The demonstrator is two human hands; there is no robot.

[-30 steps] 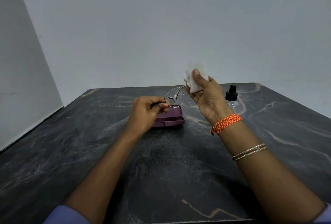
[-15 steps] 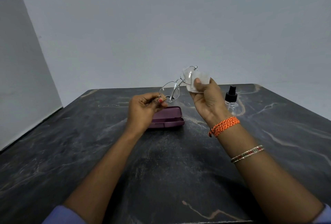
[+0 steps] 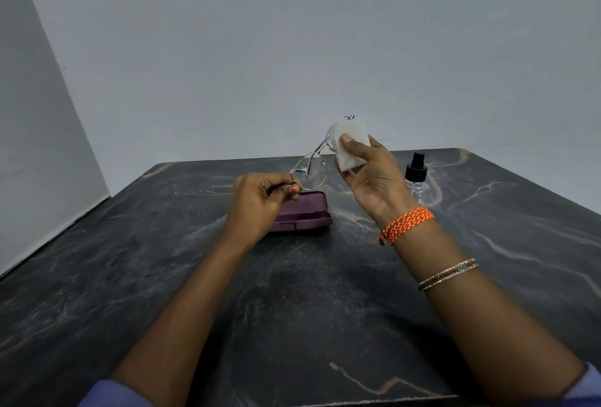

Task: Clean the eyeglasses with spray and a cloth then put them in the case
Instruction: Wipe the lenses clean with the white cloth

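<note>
You have two hands in view, a left hand (image 3: 260,202) and a right hand (image 3: 374,176), and between them one pair of eyeglasses (image 3: 320,159) and one white cloth (image 3: 349,146). On your one dark table (image 3: 292,309) you have one purple case (image 3: 302,211) and one spray bottle (image 3: 416,176). Your right arm carries two bands, one orange wristband (image 3: 406,224) and one bangle (image 3: 448,273).

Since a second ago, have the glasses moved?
Yes. The glasses have risen and tilted: their far lens, wrapped in the cloth, now shows above the table's back edge, where earlier it sat level with that edge.
</note>
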